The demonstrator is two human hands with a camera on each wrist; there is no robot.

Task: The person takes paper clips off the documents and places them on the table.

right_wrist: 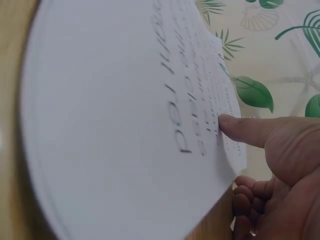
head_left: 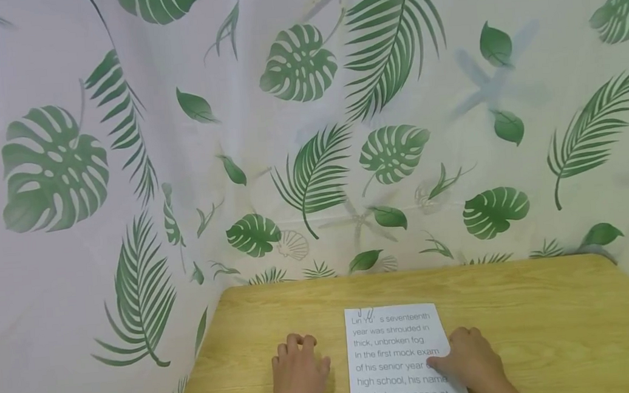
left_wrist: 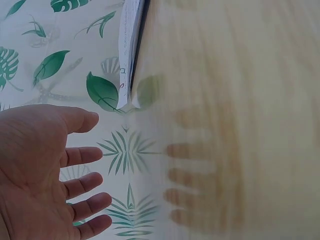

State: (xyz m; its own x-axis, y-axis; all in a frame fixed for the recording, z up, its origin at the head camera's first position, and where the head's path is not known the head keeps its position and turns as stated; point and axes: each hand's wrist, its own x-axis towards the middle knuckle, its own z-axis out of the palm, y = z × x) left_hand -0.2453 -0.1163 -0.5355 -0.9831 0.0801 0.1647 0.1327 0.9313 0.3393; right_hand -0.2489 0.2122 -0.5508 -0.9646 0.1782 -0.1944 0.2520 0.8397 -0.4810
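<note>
A sheaf of white paper [head_left: 394, 355] printed with large English text lies on the table, its lower part cut off by the head view's bottom edge. Small clip-like loops show at its top edge. My right hand [head_left: 472, 359] holds the right edge of the paper. In the right wrist view the thumb [right_wrist: 240, 129] lies on the printed face, and the other fingers curl below the edge. To the left of the paper, my left hand [head_left: 299, 368] holds nothing. Its fingers [left_wrist: 85, 156] are spread and slightly bent over the tabletop, apart from the paper.
The light wooden table [head_left: 547, 314] extends to both sides and behind the paper. A white curtain-like sheet [head_left: 309, 118] with green leaf prints hangs along the table's back and left.
</note>
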